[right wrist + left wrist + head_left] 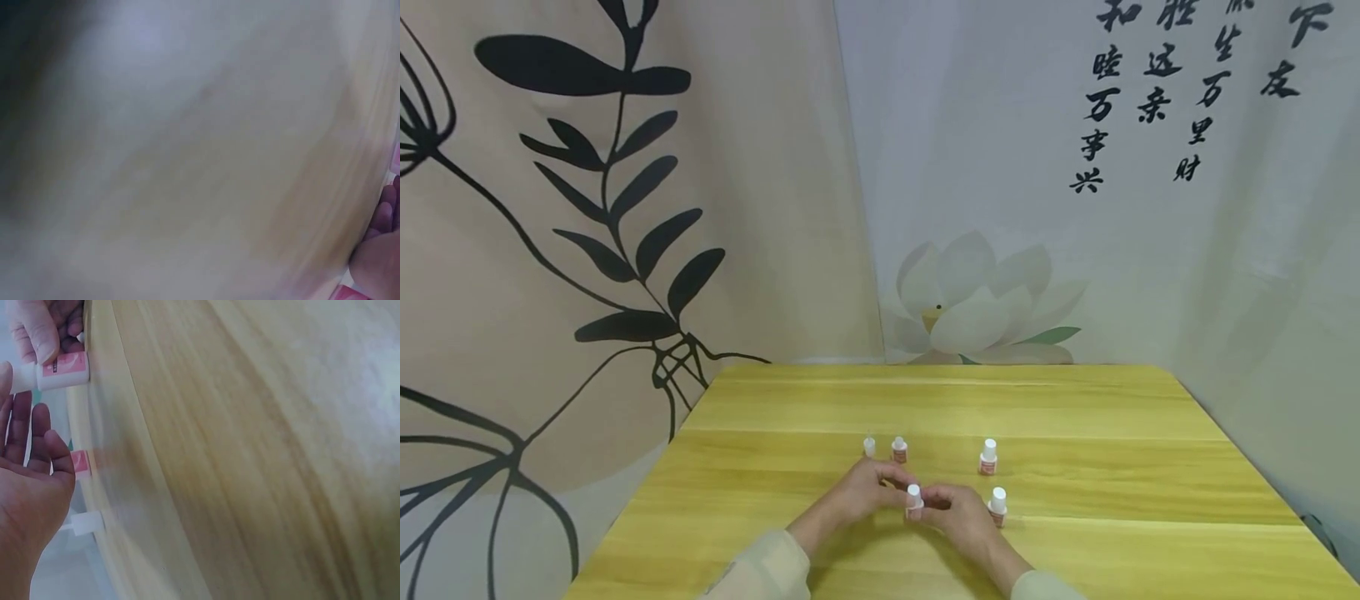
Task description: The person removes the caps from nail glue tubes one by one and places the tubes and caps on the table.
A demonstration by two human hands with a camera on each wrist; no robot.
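Between my hands is a small white bottle (913, 503) with a pink label and a white cap. My right hand (961, 518) pinches its body, the thumb lying on the label in the left wrist view. From the other side my left hand (863, 492) holds the cap (24, 377) by finger and thumb, its remaining fingers loosely bent. Just beyond the left hand stand a similar bottle (899, 451) with a narrow, short top and a white piece (87, 523) with a thin stem pointing up. In the right wrist view only part of the right hand (377, 262) shows.
Two more capped bottles stand to the right: one bottle (997, 507) close beside the right hand, another bottle (988, 457) farther back. All are on a yellow wood-grain table (1112, 467). Behind it hangs a printed curtain (775, 208).
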